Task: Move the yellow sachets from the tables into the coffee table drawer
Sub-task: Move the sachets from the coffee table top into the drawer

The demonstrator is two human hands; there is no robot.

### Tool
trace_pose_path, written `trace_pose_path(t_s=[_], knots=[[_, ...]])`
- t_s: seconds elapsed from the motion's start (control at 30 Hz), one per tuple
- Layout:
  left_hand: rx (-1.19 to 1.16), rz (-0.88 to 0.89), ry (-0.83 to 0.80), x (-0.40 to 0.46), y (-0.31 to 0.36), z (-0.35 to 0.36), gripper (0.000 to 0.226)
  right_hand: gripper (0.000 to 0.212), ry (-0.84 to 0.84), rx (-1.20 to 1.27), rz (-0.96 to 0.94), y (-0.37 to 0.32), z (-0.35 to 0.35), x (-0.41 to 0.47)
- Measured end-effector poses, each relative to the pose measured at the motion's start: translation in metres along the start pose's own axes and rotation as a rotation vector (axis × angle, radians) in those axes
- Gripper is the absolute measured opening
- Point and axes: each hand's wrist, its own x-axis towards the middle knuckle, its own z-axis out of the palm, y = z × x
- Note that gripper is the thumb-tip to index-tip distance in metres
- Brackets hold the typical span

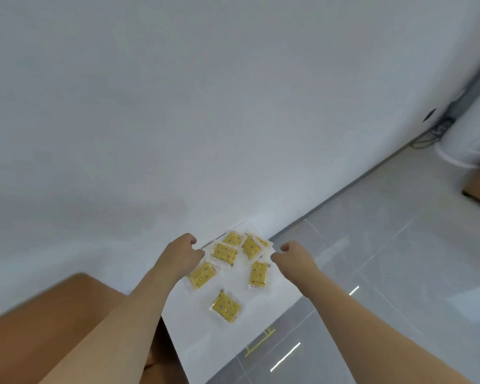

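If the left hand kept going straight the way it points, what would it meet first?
Probably the sachet just past the left hand, lying on the white table; beyond that, the far sachets and the wall. Depth is unclear.

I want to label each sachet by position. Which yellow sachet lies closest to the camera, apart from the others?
The single yellow sachet lowest in the view, near the white table's front edge. It touches no other sachet, while the rest lie farther back, between the two hands.

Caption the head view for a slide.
Both hands, left hand and right hand, reach toward yellow sachets scattered on a white table.
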Motion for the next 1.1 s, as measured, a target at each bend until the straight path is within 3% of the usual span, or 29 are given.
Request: trace_pose_path(t_s=[0.13,0.2,0.33,0.43,0.5,0.63,0.8,0.87,0.97,1.1], knots=[[0.077,-0.073,-0.139,0.098,-0.067,0.079,0.01,0.045,-0.03,0.104,0.199,0.044,0.087,0.108],[0.142,-0.087,-0.177,0.139,-0.091,0.116,0.01,0.055,-0.022,0.153,0.309,0.069,0.124,0.153],[0.273,-0.053,-0.074,0.2,-0.128,0.179,0.058,0.074,0.11,0.137,0.478,0.111,0.176,0.22],[0.403,-0.017,0.078,0.218,-0.144,0.206,0.071,0.085,0.211,-0.033,0.534,0.127,0.198,0.24],[0.361,-0.054,0.123,0.222,-0.15,0.214,0.075,0.087,0.248,-0.08,0.547,0.131,0.207,0.246],[0.204,-0.219,0.048,0.22,-0.158,0.211,0.068,0.062,0.199,0.172,0.549,0.143,0.217,0.25],[-0.094,-0.28,-0.159,0.195,-0.178,0.201,0.012,0.032,0.124,0.251,0.502,0.143,0.213,0.231],[-0.001,-0.235,-0.148,0.187,-0.184,0.192,0.012,0.024,0.112,0.314,0.443,0.137,0.209,0.221],[0.279,-0.035,-0.102,0.194,-0.18,0.177,0.035,0.011,0.092,0.318,0.352,0.128,0.201,0.198],[0.264,0.181,-0.111,0.226,-0.155,0.174,0.044,0.012,-0.141,0.105,0.158,0.131,0.202,0.173]])
